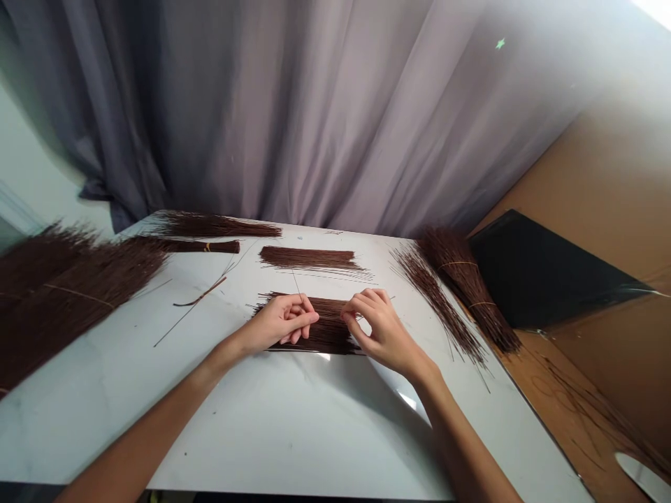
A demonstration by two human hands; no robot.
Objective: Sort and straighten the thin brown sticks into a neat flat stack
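Note:
A flat pile of thin dark brown sticks (328,334) lies on the white table (272,419) right under both hands. My left hand (283,321) rests on the pile's left part, fingers curled in a pinch on one thin stick that points up and away. My right hand (374,325) is over the pile's right end, its fingers bent and pinched toward the left hand, seemingly on the same stick. A second, thinner layer of sticks (309,258) lies just behind the pile.
Tied bundles of the same sticks lie at the far left (68,293), back left (210,227) and right edge (461,286). A loose tie strip (202,297) lies left of the hands. Grey curtain behind; a dark panel (535,279) and brown board at right.

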